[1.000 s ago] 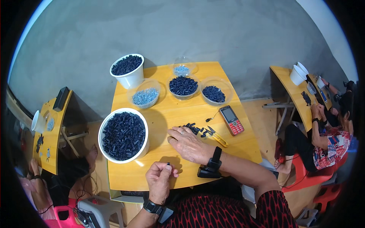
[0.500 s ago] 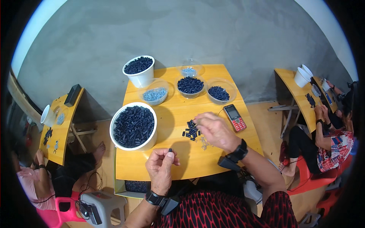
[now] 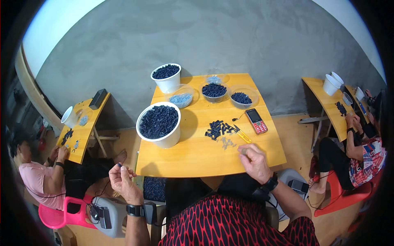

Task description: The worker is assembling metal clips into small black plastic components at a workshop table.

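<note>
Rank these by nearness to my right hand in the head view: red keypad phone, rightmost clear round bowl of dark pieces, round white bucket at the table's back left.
Nearest the right hand first:
1. Red keypad phone, right side.
2. Clear round bowl, beyond the phone.
3. Round white bucket, back left.

Yellow table [image 3: 197,160], white bucket [image 3: 168,142], black pieces [image 3: 214,130], red-and-black patterned shirt [image 3: 230,229]

The left hand [image 3: 124,183] holds one piece [image 3: 119,165], the table [image 3: 193,162] two buckets [image 3: 167,141], four bowls [image 3: 214,99], one phone [image 3: 256,121], one cutter [image 3: 244,137]
</note>
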Available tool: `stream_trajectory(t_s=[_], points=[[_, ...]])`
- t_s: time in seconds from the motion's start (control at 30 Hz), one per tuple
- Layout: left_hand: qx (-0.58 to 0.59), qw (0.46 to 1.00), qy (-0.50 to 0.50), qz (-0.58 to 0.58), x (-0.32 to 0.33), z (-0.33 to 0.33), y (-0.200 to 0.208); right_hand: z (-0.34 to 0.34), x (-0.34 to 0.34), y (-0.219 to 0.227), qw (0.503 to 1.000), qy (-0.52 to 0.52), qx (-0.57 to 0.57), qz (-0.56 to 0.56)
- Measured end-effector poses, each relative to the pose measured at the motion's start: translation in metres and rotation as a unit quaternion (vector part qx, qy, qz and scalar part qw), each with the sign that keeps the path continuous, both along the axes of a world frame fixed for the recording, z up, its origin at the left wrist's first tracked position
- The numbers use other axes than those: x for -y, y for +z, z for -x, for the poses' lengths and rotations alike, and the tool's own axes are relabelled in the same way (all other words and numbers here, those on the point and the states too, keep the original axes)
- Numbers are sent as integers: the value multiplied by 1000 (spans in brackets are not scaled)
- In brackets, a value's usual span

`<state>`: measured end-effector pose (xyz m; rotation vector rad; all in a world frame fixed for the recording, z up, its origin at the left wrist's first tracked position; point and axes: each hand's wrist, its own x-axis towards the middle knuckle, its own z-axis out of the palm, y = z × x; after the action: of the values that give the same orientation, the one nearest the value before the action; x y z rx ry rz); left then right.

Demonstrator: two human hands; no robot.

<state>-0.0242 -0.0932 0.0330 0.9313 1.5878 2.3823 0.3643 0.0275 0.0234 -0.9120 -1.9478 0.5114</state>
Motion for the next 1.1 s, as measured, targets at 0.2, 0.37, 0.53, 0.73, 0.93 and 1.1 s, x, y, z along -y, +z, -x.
stream_trajectory(t_s=[0.2,0.37,0.53,0.73,0.93,1.1], points=[[124,988,57,65,11,62,-79,-3,-5,-15,997,-51,-45,-30],[120,973,99,170,13,90,-173,0,-2,-22,994,-75,-34,-66],[83,907,88,403,16,64,-150,-2,-1,-24,994,-73,-4,-87],[-38,972,154,175,-2,48,-75,2,-1,-21,995,-73,-12,-74],[-277,955,-20,99,-70,-8,63,0,0,-27,991,-88,18,-97],[-462,832,-125,282,-136,-8,80,-2,0,-26,991,-94,25,-95]])
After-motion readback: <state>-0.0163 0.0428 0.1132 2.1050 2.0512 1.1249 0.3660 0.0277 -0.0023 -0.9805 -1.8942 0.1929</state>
